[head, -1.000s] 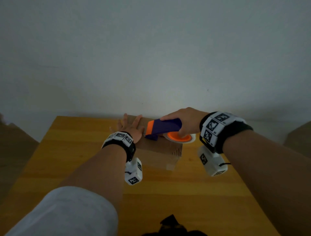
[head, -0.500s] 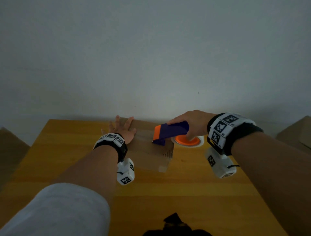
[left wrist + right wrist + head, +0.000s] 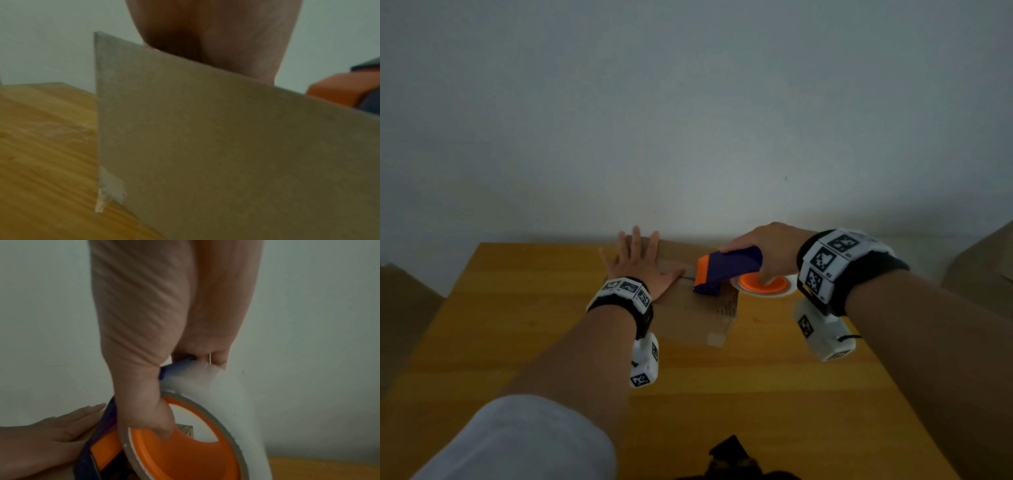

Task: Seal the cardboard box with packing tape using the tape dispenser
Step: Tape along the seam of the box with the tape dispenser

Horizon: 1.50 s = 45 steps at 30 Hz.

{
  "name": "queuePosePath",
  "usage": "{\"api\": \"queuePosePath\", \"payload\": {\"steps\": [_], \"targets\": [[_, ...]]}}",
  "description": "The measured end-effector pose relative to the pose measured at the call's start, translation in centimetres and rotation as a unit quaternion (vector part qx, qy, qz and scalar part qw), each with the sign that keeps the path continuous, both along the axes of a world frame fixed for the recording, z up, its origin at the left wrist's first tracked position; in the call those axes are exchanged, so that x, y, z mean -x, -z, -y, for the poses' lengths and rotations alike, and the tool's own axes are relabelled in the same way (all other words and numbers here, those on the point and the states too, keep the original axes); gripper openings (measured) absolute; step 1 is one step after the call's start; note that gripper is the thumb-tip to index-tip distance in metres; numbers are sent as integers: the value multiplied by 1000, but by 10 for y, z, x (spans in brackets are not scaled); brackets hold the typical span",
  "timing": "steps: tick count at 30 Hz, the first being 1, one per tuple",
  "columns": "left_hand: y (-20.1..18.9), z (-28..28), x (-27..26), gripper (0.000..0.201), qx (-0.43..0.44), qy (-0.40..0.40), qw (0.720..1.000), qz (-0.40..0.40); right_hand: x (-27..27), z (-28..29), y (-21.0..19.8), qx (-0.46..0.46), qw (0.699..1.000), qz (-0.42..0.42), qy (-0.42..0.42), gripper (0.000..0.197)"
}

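Note:
A small brown cardboard box [image 3: 688,308] sits at the far middle of the wooden table [image 3: 517,308]. My left hand [image 3: 637,263] lies flat on the box's top, fingers spread and straight. My right hand [image 3: 767,250] grips the purple and orange tape dispenser [image 3: 726,270], whose orange front end rests on the right part of the box top. Its roll of tape [image 3: 763,286], with an orange core, hangs past the box's right edge. In the right wrist view my thumb hooks into the orange core [image 3: 185,451]. The left wrist view shows the box's side [image 3: 205,146] with the palm [image 3: 216,32] above it.
A torn scrap of old tape [image 3: 111,188] clings to the box's lower corner. A plain wall [image 3: 688,120] rises right behind the table. Brown cardboard shapes stand off the table at the right [image 3: 983,267] and left [image 3: 400,308]. A dark object [image 3: 729,459] lies at the near edge.
My right hand has drawn the dispenser rightwards across the box top, so the roll now overhangs the right edge. My left hand has stayed flat on the left part.

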<state>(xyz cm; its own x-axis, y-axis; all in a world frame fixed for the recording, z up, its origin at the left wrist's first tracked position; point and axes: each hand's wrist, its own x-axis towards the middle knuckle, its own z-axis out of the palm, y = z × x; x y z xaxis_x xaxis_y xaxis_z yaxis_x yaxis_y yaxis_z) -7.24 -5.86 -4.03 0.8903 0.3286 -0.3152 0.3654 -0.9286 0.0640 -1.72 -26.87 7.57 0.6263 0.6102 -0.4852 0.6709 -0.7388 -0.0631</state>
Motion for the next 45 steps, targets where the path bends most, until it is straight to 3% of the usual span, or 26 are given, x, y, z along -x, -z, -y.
{"api": "queuePosePath", "payload": {"steps": [4, 16, 30, 38, 45], "targets": [[6, 17, -7, 75, 12, 84, 996, 22, 0, 2, 1, -1, 1000, 2, 2, 77], [9, -22, -3, 61, 51, 23, 998, 33, 1, -32, 10, -44, 999, 11, -26, 72], [18, -17, -7, 67, 42, -1, 999, 29, 3, -24, 4, -34, 999, -27, 6, 77], [14, -17, -8, 67, 45, 1, 999, 10, 5, 27, -9, 7, 1000, -7, 28, 75], [5, -14, -7, 69, 52, -6, 999, -7, 7, 30, -1, -7, 1000, 16, 11, 74]]}}
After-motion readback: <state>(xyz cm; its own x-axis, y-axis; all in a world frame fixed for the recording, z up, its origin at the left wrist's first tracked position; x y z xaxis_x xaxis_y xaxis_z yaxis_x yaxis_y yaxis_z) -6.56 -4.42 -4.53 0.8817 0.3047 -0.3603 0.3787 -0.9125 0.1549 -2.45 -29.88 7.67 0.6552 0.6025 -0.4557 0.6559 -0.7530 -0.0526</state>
